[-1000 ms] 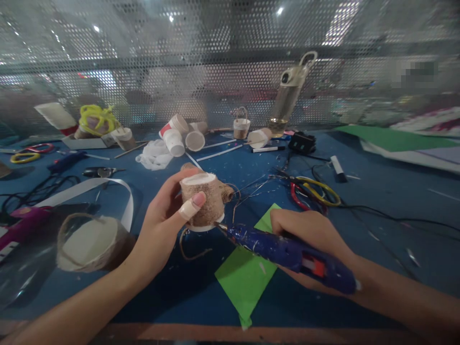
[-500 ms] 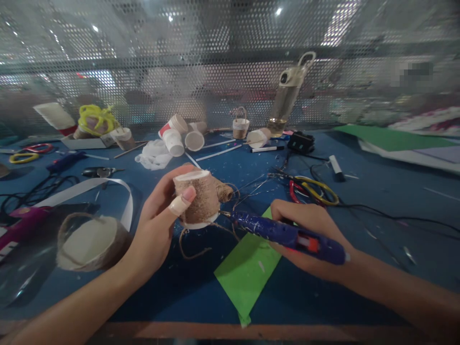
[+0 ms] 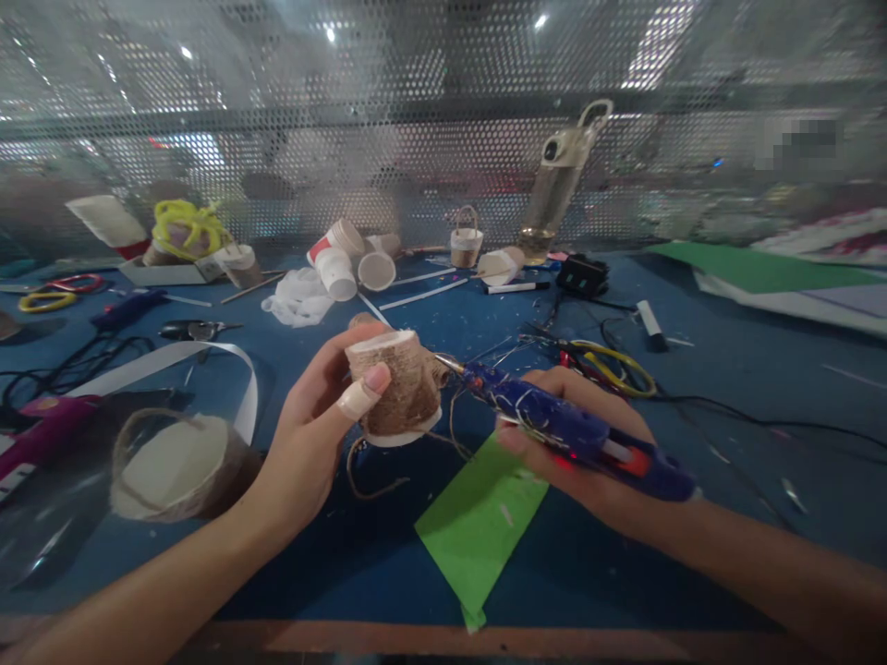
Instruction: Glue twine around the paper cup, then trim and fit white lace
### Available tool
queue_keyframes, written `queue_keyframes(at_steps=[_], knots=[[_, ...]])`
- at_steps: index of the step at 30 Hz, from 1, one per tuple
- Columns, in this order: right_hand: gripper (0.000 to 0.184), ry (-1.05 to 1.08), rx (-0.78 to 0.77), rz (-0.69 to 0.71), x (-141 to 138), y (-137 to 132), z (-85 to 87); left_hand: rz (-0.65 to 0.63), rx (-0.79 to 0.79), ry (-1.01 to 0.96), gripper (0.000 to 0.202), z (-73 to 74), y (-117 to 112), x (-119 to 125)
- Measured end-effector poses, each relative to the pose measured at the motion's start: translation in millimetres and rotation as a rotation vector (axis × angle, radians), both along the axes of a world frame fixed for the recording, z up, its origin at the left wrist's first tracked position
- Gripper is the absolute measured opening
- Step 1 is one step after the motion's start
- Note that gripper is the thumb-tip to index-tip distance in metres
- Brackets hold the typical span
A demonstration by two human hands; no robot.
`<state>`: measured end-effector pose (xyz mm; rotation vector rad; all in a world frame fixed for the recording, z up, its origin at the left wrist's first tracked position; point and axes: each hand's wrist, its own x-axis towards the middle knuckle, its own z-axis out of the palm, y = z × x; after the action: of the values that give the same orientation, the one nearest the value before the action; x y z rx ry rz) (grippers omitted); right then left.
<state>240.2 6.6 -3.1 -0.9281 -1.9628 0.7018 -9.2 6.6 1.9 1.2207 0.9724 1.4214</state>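
My left hand [image 3: 315, 420], a bandage around its thumb, grips a small paper cup wrapped in brown twine [image 3: 394, 392]. White shows at the cup's rim and base, and a twine-covered stub juts from its right side. Loose twine [image 3: 357, 471] trails below it. My right hand [image 3: 589, 434] is closed around a blue hot glue pen [image 3: 547, 416] with pale strands on its body and a red light glowing beneath. Its metal tip points left at the stub; whether it touches cannot be made out. Under the pen lies a green paper sheet [image 3: 478, 531].
A twine-covered basket [image 3: 176, 471] stands left of my left forearm. Behind are paper cups [image 3: 336, 272], a small handled basket [image 3: 467, 247] and a bottle [image 3: 554, 194] against perforated metal. Yellow-handled pliers [image 3: 616, 365] and cables lie right; a magenta tool [image 3: 48, 429] is at left.
The glue pen's tip has moved up from the cup's lower right edge to the stub. My left hand has shifted the cup slightly right and tilted it a little.
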Motion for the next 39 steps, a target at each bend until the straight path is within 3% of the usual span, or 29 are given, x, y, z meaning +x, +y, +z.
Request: queue_keyframes(at_steps=[9, 19, 26, 32, 39], knots=[[0.036, 0.091, -0.206, 0.172, -7.1, -5.3, -9.6, -0.013, 0.012, 0.025, 0.035, -1.4, 0.8, -0.1], [0.016, 0.070, -0.029, -0.063, -8.9, -6.9, 4.7, -0.037, 0.005, 0.032, 0.035, -2.3, 0.4, -0.9], [0.018, 0.196, -0.249, -0.101, -11.1, 4.7, 2.1, -0.076, 0.024, 0.029, 0.032, -2.4, -0.5, -1.4], [0.020, 0.083, -0.275, -0.119, -11.5, 8.7, 7.2, -0.087, -0.009, 0.036, 0.033, -1.2, -2.2, -1.8], [0.022, 0.151, -0.348, -0.148, -14.0, 7.6, 7.0, -0.124, -0.005, 0.059, 0.037, -1.7, -2.9, -1.0]])
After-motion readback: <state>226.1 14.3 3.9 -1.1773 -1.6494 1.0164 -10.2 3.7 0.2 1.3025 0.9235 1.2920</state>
